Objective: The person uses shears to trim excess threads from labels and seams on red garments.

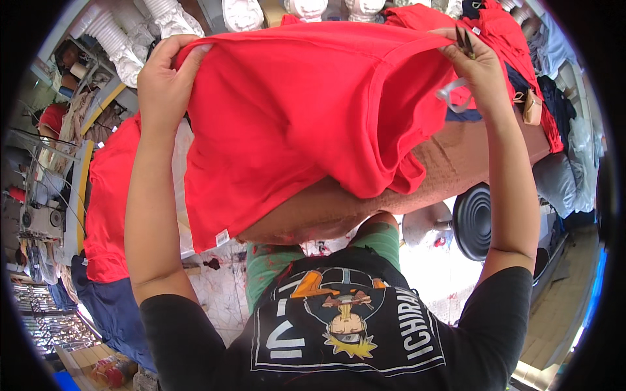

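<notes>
A red garment (280, 117) is stretched between my two hands over a brown-covered table (450, 159). My left hand (163, 81) pinches its top edge at the left. At the right, my right hand (482, 72) grips the edge beside a wide hemmed opening. Two dark pointed blades (464, 40), seemingly of thread snips, stick up from the right hand's fingers. A pale translucent loop (456, 96) shows below that palm; I cannot tell whether it belongs to the blades. One lower corner of the garment carries a small white label (222, 237) and hangs past the table's near edge.
White sculpted pieces (242, 14) line the far side. Red cloth (111, 195) and dark blue cloth (117, 319) hang at my left, near a sewing machine (42, 220). More red garments (508, 39) lie far right. A black round stool (472, 221) stands near right.
</notes>
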`<state>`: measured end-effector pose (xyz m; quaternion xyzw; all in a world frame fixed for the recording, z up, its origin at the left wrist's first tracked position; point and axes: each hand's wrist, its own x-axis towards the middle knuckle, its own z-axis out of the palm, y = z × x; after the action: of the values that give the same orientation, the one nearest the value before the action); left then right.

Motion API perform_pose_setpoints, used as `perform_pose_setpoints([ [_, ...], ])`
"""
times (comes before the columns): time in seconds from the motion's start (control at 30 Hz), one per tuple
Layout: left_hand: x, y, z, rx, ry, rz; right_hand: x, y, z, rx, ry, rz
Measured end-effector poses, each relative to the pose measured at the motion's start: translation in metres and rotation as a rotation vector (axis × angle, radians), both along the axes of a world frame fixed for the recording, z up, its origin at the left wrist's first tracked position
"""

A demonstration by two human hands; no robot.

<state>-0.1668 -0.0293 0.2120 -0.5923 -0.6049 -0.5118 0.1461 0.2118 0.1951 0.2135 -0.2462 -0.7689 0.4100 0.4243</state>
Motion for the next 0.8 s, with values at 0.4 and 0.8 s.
perform_pose_setpoints([
  [0.4, 0.015, -0.078, 0.009, -0.161, 0.089, -0.195, 0.035, -0.082, 0.04, 0.113, -0.018, -0.016],
  [0.8, 0.111, -0.055, -0.139, -0.367, -0.219, -0.308, -0.018, -0.118, -0.146, -0.081, -0.322, -0.01],
])
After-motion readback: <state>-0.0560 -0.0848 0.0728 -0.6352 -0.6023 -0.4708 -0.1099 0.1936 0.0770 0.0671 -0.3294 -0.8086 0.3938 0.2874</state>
